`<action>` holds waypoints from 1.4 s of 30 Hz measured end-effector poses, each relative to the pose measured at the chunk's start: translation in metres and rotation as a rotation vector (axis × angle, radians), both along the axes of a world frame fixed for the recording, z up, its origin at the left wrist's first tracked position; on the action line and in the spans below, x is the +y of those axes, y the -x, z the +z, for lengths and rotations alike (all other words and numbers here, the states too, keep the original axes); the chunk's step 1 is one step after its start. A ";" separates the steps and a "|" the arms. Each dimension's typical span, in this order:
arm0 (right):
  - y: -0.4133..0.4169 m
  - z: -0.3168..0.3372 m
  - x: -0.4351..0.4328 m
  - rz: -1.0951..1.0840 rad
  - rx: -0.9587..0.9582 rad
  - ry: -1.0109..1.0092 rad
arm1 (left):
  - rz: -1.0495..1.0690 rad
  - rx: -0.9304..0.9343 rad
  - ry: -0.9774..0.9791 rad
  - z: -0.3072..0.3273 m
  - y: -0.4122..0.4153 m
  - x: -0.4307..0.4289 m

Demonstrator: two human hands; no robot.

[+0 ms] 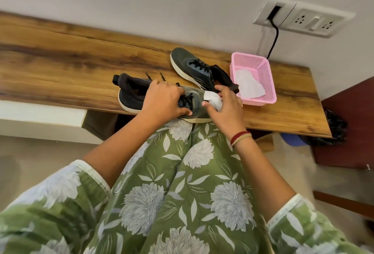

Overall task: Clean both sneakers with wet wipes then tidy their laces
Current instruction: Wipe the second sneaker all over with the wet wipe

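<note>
though half covered by the hands, lies sole-down at the near edge of the wooden table [60, 57], toe to the right and heel to the left: near sneaker [131, 94], black fabric round the collar, greyer and slightly shiny over the toe, pale sole with a grubby rim. black laces [187, 101] threaded up the front, two loose ends lying on the wood just beyond the left hand [164, 98]. grips that shoe from above with the left hand, fingers curled down over the lace area and the far side, thumb pressed on the near side by the toe. holds a crumpled white wet wipe [214, 101] in the right hand [224, 106], fingers and thumb bunched round it, wipe touching the right end of the toe. carries red and gold bangles [240, 137] on the right wrist. farther back and to the right, far sneaker [188, 65], same dark upper and pale sole, laced, toe pointing far and left, open collar just beyond the right hand, untouched by either hand as far as can be seen. just right of it, pink mesh basket [263, 65] with another crumpled white wipe [250, 87] lying inside. on the wall beyond, grey socket plate [303, 18] with a black cable [274, 39] dropping behind the basket. green floral clothing [182, 183] across the near part of the view.
</note>
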State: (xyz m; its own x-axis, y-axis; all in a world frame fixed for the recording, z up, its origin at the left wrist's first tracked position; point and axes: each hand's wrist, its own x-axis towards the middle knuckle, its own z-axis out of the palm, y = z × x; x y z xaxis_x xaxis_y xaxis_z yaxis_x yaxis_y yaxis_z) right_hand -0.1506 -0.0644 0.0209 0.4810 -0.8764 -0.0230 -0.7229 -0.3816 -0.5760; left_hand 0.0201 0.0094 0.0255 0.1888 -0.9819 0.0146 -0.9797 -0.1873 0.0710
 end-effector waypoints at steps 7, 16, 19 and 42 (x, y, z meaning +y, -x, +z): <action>0.008 -0.011 0.014 0.098 0.182 0.317 | -0.019 -0.003 -0.010 -0.002 0.000 -0.004; -0.014 -0.003 0.012 0.149 0.347 0.237 | -0.034 0.003 -0.040 0.003 -0.001 -0.005; -0.011 0.007 -0.001 0.221 0.343 0.171 | -0.039 0.014 -0.041 0.004 -0.001 -0.003; -0.023 0.016 -0.017 0.127 0.346 0.177 | -0.056 0.032 -0.052 0.004 0.000 -0.004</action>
